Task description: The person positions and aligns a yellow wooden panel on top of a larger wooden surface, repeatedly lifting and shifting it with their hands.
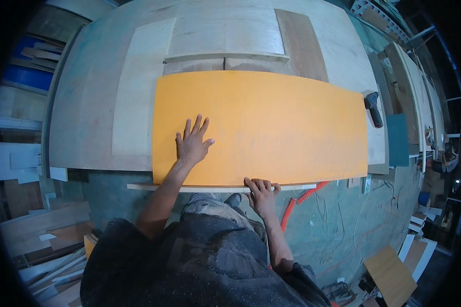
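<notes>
Right now my left hand [192, 145] lies flat on the orange panel [271, 128], fingers spread wide and palm down, near the panel's left end; it presses rather than grips, closed on nothing. My right hand [261, 192] has its grip curled over the panel's near edge, fingertips on top and the rest of the hand below, about the middle of the edge. The panel rests on the big pale tabletop [87, 102], its near edge hanging just past the tabletop's near side, above a thin pale strip [153, 188] that runs along under it.

Farther off lie pale plywood sheets [138, 92] and a darker brown board [302, 43], with the panel's far edge touching or overlapping them. A dark power tool [373, 108] sits at the right, just beside the panel's right end. An orange coiled hose [299, 197] hangs below the near edge by my right hand.

My worry is the overhang: with only one flat palm holding it down, the smooth face could slide under my hand and the panel swing. If the right end drifts, it may knock the power tool. My fingers curled under the near edge could also be pinched against the strip.
</notes>
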`<state>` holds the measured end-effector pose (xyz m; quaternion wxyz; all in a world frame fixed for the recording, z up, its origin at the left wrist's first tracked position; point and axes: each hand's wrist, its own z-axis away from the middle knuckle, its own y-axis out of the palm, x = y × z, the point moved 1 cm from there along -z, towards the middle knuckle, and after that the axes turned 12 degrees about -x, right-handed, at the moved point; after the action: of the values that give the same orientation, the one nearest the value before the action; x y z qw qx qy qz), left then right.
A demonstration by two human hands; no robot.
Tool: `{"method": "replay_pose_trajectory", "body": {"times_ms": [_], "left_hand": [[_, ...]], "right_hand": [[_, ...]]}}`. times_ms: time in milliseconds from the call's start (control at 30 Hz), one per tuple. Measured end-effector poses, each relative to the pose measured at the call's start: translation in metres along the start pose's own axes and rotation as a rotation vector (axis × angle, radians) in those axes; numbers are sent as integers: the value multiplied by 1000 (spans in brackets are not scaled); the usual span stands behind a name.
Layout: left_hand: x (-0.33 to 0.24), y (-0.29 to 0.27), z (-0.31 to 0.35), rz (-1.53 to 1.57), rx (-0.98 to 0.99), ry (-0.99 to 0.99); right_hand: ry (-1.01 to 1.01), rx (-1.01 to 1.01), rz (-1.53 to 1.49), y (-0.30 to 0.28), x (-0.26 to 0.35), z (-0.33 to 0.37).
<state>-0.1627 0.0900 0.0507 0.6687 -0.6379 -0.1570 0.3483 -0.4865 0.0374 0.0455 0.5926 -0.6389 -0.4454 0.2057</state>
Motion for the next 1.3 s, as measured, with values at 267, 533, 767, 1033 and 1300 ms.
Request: {"method": "replay_pose_trajectory", "body": {"times_ms": [267,533,767,1033,1300], "left_hand": [[6,-9,-112,-5,-12,7],[4,-32,-190,-46,27,8],[10,-36,-268,-50,0,8],[9,-51,-364,-63,0,1],[21,-54,-477,-58,-48,20]], "right_hand": [[-8,-27,-60,14,-24,-108],[-45,-100,-57,29,-41,-183],[-61,-164,-66,43,-57,-255],[-55,-148,-26,63,-80,-349],[-58,-179,1,82,-103,-449]]}}
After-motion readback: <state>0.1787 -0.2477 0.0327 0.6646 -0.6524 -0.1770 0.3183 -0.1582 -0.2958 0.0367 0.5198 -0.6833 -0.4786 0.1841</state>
